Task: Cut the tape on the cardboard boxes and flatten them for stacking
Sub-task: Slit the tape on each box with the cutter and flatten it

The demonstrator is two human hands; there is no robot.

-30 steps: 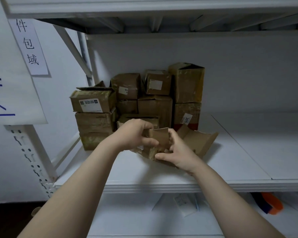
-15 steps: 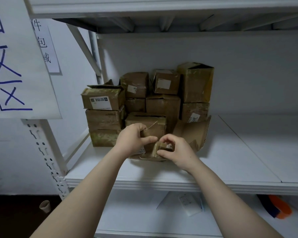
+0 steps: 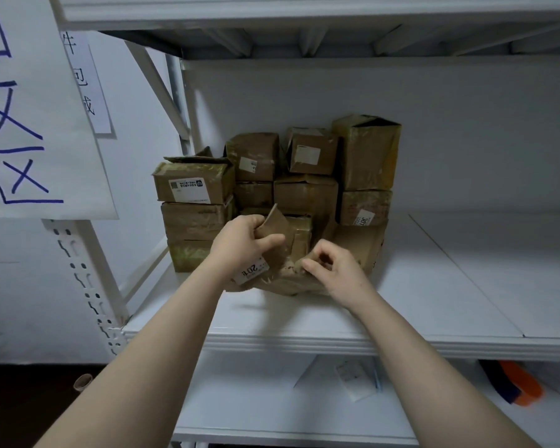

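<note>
Between both hands, at the shelf (image 3: pixel 304 321) front, sits a small battered box (image 3: pixel 282 279), partly opened, label (image 3: pixel 251 271) toward the left wrist. Left hand (image 3: pixel 240 244): fingers curled round a raised flap (image 3: pixel 277 226), thumb across it. Right hand (image 3: pixel 333 270): fingers (image 3: pixel 307 268) bent, seemingly pinching torn edge or tape just right of the flap; which one, unclear. No blade seen.

Step, as judged: pulling the seam apart before flattening. Next move calls for spreading the flaps opposite ways, then pressing the walls down.

Just behind the fingers, a stack (image 3: pixel 304 195) of boxes crowds the work. An opened carton (image 3: pixel 359 247) leans beyond the right fingers. Little room behind, so pressing flat toward the wrists seems safer.
</note>
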